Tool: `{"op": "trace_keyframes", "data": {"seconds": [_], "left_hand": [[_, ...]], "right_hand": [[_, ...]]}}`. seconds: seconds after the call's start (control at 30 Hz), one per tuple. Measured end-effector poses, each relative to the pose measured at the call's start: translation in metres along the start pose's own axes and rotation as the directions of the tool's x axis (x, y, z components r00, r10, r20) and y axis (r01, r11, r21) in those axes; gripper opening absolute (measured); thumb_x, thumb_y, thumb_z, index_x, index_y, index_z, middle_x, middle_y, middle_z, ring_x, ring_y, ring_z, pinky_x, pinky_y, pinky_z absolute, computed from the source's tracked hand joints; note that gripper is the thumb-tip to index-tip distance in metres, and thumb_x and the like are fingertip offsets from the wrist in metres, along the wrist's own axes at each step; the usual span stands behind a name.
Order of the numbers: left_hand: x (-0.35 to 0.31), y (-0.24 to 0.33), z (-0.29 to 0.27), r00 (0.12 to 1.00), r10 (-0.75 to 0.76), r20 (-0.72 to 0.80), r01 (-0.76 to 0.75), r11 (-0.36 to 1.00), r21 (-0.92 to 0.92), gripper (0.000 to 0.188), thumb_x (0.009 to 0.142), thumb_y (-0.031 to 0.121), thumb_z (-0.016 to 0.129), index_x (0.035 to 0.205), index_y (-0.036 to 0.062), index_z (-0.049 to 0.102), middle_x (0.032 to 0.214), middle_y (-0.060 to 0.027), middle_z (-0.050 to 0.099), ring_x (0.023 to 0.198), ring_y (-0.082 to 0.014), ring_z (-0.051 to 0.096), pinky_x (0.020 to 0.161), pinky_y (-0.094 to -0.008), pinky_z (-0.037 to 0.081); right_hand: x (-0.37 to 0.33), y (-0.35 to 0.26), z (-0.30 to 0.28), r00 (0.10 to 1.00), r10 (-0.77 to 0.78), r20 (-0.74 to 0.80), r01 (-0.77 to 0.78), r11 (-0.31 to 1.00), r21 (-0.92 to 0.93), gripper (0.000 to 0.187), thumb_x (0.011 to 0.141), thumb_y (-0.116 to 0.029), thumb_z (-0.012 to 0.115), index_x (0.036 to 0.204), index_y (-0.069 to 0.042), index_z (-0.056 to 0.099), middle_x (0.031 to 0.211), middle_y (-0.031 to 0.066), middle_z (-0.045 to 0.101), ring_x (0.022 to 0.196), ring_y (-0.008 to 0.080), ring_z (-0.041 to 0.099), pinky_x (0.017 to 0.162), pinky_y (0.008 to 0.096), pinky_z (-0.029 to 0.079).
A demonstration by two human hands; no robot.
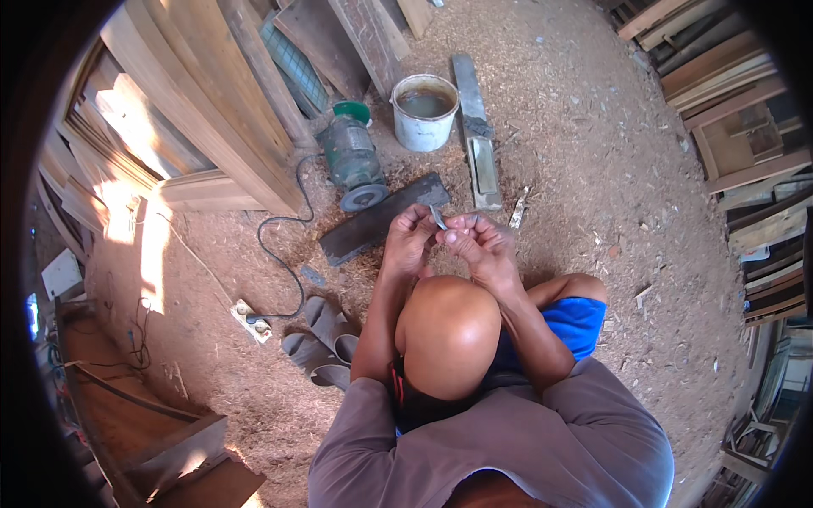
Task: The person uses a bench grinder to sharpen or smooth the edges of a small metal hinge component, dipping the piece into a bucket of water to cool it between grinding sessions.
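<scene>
Metallic-looking sliver (pixel 438 218) (slightly glossy); matt plastic bucket (pixel 422 134).

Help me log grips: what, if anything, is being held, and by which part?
A small greyish piece, between the fingers of the left hand and right hand; which part each grips cannot be told.

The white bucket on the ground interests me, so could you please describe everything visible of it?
The white bucket is round, looks like plastic, and carries smudges and stains on its side. It stands upright and open at the top, with cloudy greyish liquid inside and brownish staining above it. It sits on the ground, between the green grinder and a long board; whether it touches the board is unclear.
</scene>
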State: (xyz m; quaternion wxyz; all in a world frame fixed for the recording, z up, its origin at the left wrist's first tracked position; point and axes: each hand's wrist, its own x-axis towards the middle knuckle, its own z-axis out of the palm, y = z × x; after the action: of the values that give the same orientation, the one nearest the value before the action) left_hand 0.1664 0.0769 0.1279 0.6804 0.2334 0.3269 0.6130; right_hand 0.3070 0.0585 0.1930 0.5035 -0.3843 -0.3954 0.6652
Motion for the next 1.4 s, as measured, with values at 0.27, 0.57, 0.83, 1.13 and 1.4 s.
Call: {"op": "trace_keyframes", "data": {"seconds": [0.27, 0.57, 0.83, 1.13, 1.4], "left_hand": [[-0.004, 0.003, -0.004, 1.0, 0.002, 0.011, -0.002, 0.999, 0.041, 0.004, 0.09, 0.005, 0.059, 0.088, 0.0029, 0.055, 0.084, -0.007, 0.062, 0.076, -0.0145, 0.06, 0.071, -0.0304, 0.053], [-0.004, 0.0, -0.008, 0.999, 0.012, 0.051, -0.012, 1.0, -0.001, 0.005, 0.092, 0.007, 0.058, 0.095, 0.0036, 0.06, 0.086, -0.0033, 0.062, 0.077, -0.0108, 0.059, 0.071, -0.0259, 0.051], [-0.004, 0.001, -0.016, 0.999, 0.032, 0.018, -0.031, 0.999, -0.016, 0.005, 0.09, 0.006, 0.059, 0.087, 0.004, 0.057, 0.085, -0.0056, 0.061, 0.075, -0.014, 0.06, 0.069, -0.0314, 0.054], [-0.005, 0.002, -0.019, 0.999, 0.024, 0.03, -0.024, 0.999, -0.022, 0.003, 0.09, 0.008, 0.06, 0.091, 0.0055, 0.059, 0.085, -0.0028, 0.062, 0.074, -0.0103, 0.059, 0.067, -0.026, 0.051], [-0.004, 0.004, -0.022, 1.0, -0.013, 0.023, 0.014, 1.0, -0.028, 0.006, 0.089, 0.008, 0.061, 0.089, 0.0042, 0.057, 0.083, -0.0061, 0.063, 0.073, -0.0137, 0.061, 0.068, -0.03, 0.055]], "right_hand": [[-0.002, -0.001, 0.004, 1.0, 0.015, -0.013, -0.015, 0.999, 0.044, 0.014, 0.083, -0.004, 0.068, 0.095, 0.001, 0.062, 0.081, 0.0008, 0.062, 0.072, 0.004, 0.053, 0.069, 0.02, 0.045], [0.0, 0.001, 0.007, 1.0, 0.011, -0.02, -0.01, 0.999, 0.052, 0.014, 0.083, -0.004, 0.068, 0.095, 0.0, 0.062, 0.085, 0.0041, 0.065, 0.076, 0.0075, 0.059, 0.067, 0.0211, 0.047], [0.002, 0.005, 0.012, 1.0, 0.018, -0.011, -0.018, 1.0, 0.026, 0.013, 0.085, -0.005, 0.066, 0.095, 0.001, 0.062, 0.084, 0.004, 0.065, 0.074, 0.0051, 0.058, 0.067, 0.0197, 0.047], [0.003, 0.007, 0.015, 1.0, 0.03, -0.006, -0.03, 0.999, 0.037, 0.013, 0.085, -0.005, 0.066, 0.096, 0.001, 0.061, 0.083, 0.0045, 0.065, 0.072, 0.0056, 0.057, 0.066, 0.0197, 0.046], [0.003, 0.01, 0.018, 1.0, 0.02, -0.02, -0.018, 0.996, 0.09, 0.013, 0.084, -0.002, 0.066, 0.096, 0.002, 0.061, 0.085, 0.007, 0.066, 0.074, 0.0082, 0.06, 0.066, 0.0212, 0.048]]}}
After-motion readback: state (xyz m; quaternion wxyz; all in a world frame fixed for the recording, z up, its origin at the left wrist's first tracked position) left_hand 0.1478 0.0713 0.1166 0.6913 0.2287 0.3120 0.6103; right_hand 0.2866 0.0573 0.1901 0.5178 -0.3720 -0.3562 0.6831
